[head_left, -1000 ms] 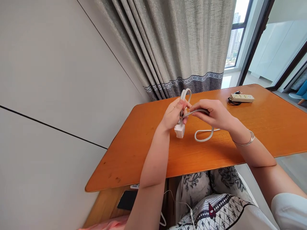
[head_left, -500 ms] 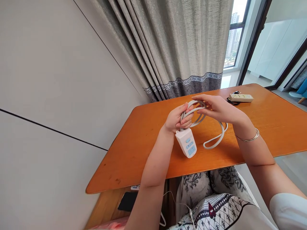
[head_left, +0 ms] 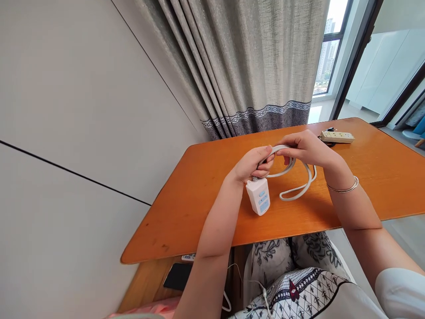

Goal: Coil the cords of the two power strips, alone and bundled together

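Surroundings first. The table (head_left: pixel 199 199) carries, at its far right, a beige strip (head_left: pixel 338 137) with a dark lead bunched at its left end; it sits beyond the right hand (head_left: pixel 305 148), apart from the work. A curtain (head_left: pixel 259 57) hangs behind the far edge, a window (head_left: pixel 328 66) stands far right, and a pale wall (head_left: pixel 66 88) runs along the left. Below the table's near left corner, a phone (head_left: pixel 178 276) lies on a lower wooden surface (head_left: pixel 141 283), with pink cloth (head_left: pixel 149 309) nearer. The left forearm crosses the near edge and hides part of that area. No object lies between the hands and the white socket (head_left: pixel 258 197).

The socket hangs just below the left hand (head_left: pixel 255 163), over the near middle of the table, its blue-marked face toward the viewer. Whether it touches the tabletop cannot be told. The left fingers are closed around the cord (head_left: pixel 292 199) just above the socket, thumb uppermost. The right thumb and fingers are pinched on the cord's upper bend, to the right of the left fist. A slack loop hangs below the right hand. A bracelet (head_left: pixel 345 188) rings the right wrist.
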`<state>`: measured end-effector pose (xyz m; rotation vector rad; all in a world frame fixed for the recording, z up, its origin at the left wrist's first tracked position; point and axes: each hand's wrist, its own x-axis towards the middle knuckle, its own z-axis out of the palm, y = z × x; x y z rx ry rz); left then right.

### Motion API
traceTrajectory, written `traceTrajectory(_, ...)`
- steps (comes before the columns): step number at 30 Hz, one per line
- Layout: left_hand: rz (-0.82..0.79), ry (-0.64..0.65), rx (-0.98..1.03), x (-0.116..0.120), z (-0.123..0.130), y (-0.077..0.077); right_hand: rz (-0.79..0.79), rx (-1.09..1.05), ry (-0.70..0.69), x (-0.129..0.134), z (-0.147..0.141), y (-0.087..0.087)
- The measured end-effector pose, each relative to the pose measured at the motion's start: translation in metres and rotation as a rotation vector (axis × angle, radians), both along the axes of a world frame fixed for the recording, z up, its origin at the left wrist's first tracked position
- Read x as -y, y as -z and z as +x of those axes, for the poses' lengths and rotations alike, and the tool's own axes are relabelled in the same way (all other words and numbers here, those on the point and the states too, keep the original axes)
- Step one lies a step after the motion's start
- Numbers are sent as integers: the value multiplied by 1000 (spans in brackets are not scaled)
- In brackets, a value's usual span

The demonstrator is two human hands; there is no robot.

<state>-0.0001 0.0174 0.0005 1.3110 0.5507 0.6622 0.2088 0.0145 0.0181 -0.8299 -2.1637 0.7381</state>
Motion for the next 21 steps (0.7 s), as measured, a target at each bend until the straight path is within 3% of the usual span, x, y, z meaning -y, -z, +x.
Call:
traceTrajectory(3, 60, -28, 2, 3, -1, -1, -62, 37, -74, -2, 11, -4)
traceTrajectory(7, 65, -82, 33, 1, -4, -1, -33, 45, -121, 0, 20, -9)
traceTrajectory(13, -123, 52, 79, -4, -5, -1, 35, 48, -60, 0, 16, -10)
traceTrajectory(17, -229, 101, 118, 3, -3, -4, -106, -141, -191, -9, 11, -2)
traceTrajectory(21, -309, -2, 239, 11, 0, -9, -266, -387, -258, -20, 0, 13)
